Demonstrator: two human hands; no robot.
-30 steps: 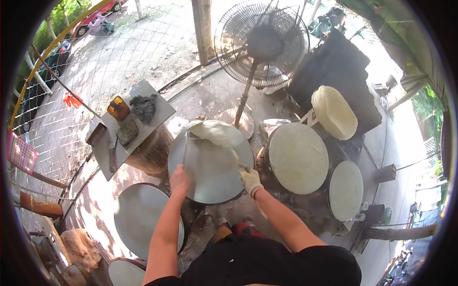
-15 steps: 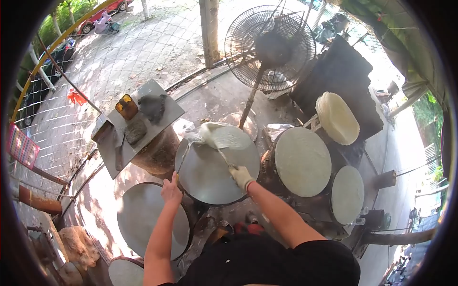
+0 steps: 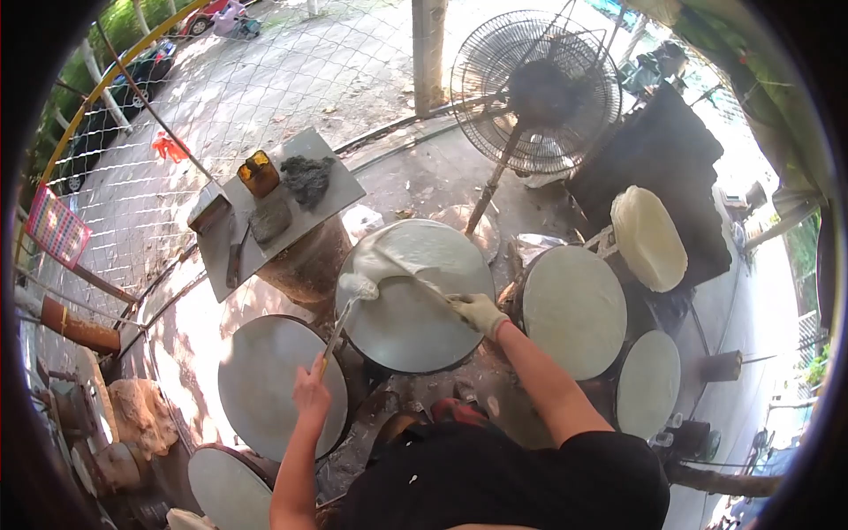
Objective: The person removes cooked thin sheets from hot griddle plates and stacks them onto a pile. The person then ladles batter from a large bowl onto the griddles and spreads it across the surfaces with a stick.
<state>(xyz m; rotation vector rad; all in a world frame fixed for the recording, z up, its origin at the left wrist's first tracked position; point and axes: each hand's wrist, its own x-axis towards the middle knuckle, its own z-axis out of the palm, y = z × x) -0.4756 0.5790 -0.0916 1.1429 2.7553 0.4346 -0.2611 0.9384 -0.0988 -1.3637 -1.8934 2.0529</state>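
Note:
A round griddle (image 3: pixel 406 340) lies in front of me, its far part coated with pale batter (image 3: pixel 446 247). My bare left hand (image 3: pixel 311 389) is closed round the handle of a thin tool (image 3: pixel 340 327), whose batter-covered end touches the lump of batter (image 3: pixel 375 265) at the griddle's left side. My right hand (image 3: pixel 477 314), in a pale glove, grips a flat scraper (image 3: pixel 422 281) that reaches over the griddle to the same lump. To the right is a griddle covered with a pale round sheet (image 3: pixel 574 311). At the lower left sits a bare griddle (image 3: pixel 274 384).
A large fan (image 3: pixel 537 93) stands beyond the griddles. A board (image 3: pixel 336 181) with a tin and a brush rests at the left. Stacked pale sheets (image 3: pixel 649 238) are at the right, near another coated griddle (image 3: pixel 647 384). A wire fence (image 3: pixel 256 97) runs behind.
The batter lump has shifted toward the left side of the griddle, and a pale layer now covers the far part. My left hand has moved down and left. The whole view has shifted.

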